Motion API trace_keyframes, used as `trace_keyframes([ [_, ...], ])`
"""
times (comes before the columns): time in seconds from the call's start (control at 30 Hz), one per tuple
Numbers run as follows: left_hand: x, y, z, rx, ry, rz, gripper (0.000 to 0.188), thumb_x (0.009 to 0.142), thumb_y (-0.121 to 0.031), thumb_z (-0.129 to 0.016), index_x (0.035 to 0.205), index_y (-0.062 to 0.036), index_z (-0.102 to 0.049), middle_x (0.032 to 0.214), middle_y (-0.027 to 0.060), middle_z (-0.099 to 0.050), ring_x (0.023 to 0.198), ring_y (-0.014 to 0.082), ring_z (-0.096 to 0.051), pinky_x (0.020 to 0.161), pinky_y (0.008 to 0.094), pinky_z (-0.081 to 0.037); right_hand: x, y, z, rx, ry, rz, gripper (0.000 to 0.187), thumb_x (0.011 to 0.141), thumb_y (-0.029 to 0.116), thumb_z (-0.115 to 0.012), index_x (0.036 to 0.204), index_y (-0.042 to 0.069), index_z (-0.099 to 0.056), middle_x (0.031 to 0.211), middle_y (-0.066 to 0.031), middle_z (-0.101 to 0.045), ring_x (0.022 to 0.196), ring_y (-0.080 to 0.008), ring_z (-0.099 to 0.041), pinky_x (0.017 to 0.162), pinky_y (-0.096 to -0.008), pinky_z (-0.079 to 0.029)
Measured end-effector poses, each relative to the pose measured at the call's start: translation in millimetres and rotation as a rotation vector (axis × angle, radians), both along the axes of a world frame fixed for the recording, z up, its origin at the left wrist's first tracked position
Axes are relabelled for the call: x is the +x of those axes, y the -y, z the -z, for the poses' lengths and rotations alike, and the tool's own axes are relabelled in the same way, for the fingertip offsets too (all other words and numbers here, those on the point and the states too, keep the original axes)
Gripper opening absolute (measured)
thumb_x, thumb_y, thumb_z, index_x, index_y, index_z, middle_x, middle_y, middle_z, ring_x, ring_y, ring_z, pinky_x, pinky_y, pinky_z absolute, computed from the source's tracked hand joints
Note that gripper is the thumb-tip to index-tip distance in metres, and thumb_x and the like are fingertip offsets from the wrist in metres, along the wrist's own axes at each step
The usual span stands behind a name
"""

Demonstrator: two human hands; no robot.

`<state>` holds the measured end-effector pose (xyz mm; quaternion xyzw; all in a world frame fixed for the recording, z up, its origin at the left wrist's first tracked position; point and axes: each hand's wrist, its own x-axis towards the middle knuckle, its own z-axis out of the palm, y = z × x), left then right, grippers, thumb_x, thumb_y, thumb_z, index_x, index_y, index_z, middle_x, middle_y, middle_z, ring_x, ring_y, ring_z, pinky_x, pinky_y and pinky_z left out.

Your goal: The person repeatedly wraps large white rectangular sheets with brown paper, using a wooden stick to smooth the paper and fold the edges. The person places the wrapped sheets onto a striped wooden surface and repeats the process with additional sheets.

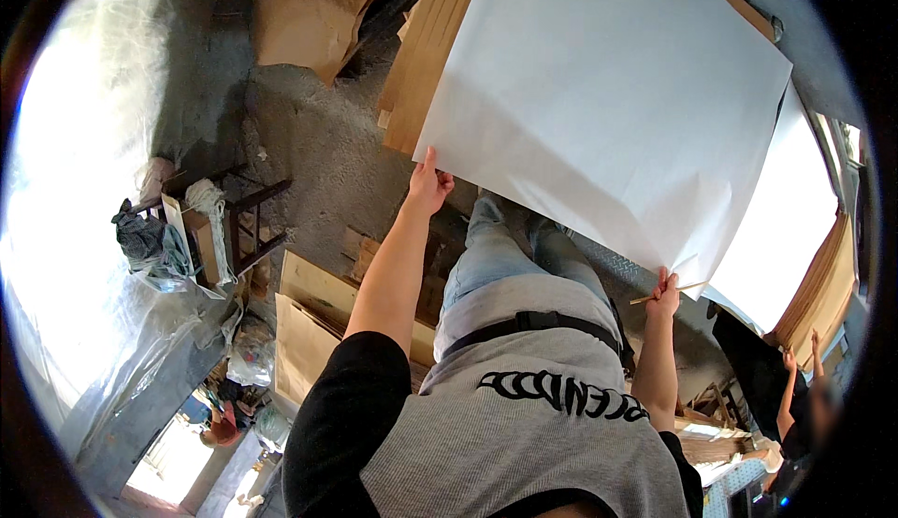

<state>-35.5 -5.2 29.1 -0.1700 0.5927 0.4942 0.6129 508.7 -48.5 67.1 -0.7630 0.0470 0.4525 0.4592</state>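
Observation:
A large white sheet (599, 97) spreads out in front of me over a stack of brown boards (412, 97). My left hand (429, 187) pinches its near left corner, thumb and fingers closed on the edge. Near the opposite near corner, my right hand (663, 294) is closed on the sheet's edge, where the sheet is creased. A thin wooden stick (692, 286) also passes through the right hand's fingers; its exact kind is too small to tell. The sheet's near edge hangs in front of my legs.
More white sheet (781, 209) lies on another brown stack (823, 280) to the right, with a co-worker's raised hands (791, 361) beside it. Boards (309, 294) lean at my left. A dark metal frame (253, 219) holding cloths stands farther left. Brown paper (318, 13) lies at the far left.

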Motion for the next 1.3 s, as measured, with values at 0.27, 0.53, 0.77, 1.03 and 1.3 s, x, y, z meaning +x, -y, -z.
trace_keyframes([
  [0.27,-6,-5,3,0.021,0.038,-0.012,0.032,0.085,-0.04,-0.052,0.094,-0.0104,-0.044,0.07,0.0014,-0.045,0.055,0.0128,-0.044,0.045,0.0257,-0.035,-10,-8,-5,-0.004,0.03,0.01,0.023,0.088,0.022,-0.051,0.104,0.005,-0.046,0.092,-0.0099,-0.062,0.067,-0.0062,-0.059,0.035,-0.0187,-0.026],
  [0.53,-8,-4,5,-0.028,0.08,-0.12,0.029,0.085,-0.037,-0.054,0.085,-0.0098,-0.045,0.063,-0.0002,-0.039,0.047,0.0102,-0.033,0.042,0.0249,-0.026,-9,3,-3,-0.039,-0.046,0.011,0.018,0.088,0.023,-0.051,0.086,0.005,-0.048,0.092,-0.0099,-0.062,0.065,-0.0066,-0.059,0.035,-0.0196,-0.025],
  [0.77,-1,-10,-8,0.031,0.14,0.02,0.029,0.082,-0.027,-0.059,0.094,-0.0027,-0.049,0.068,0.0012,-0.044,0.043,0.0111,-0.022,0.04,0.025,-0.021,-18,3,3,-0.27,-0.005,0.091,0.024,0.082,0.024,-0.056,0.095,0.003,-0.054,0.087,-0.0053,-0.061,0.06,-0.0154,-0.058,0.038,-0.0235,-0.034],
  [1.03,16,-22,-23,-0.017,0.016,0.262,0.028,0.087,-0.029,-0.052,0.1,-0.0041,-0.05,0.066,0.0029,-0.045,0.041,0.0122,-0.021,0.041,0.0266,-0.022,-72,-3,-21,-0.398,0.471,-0.212,0.033,0.078,0.037,-0.057,0.073,0.006,-0.068,0.046,-0.0042,-0.051,0.042,-0.0129,-0.047,0.047,-0.0281,-0.039],
  [1.3,-10,-19,-16,-0.017,-0.083,0.366,0.027,0.09,-0.031,-0.047,0.092,-0.0037,-0.05,0.056,0.0017,-0.036,0.042,0.012,-0.025,0.042,0.028,-0.022,-98,17,10,-0.331,0.197,-0.364,0.046,0.086,0.041,-0.046,0.091,-0.002,-0.06,0.062,-0.0071,-0.059,0.047,-0.0114,-0.049,0.046,-0.0252,-0.039],
])
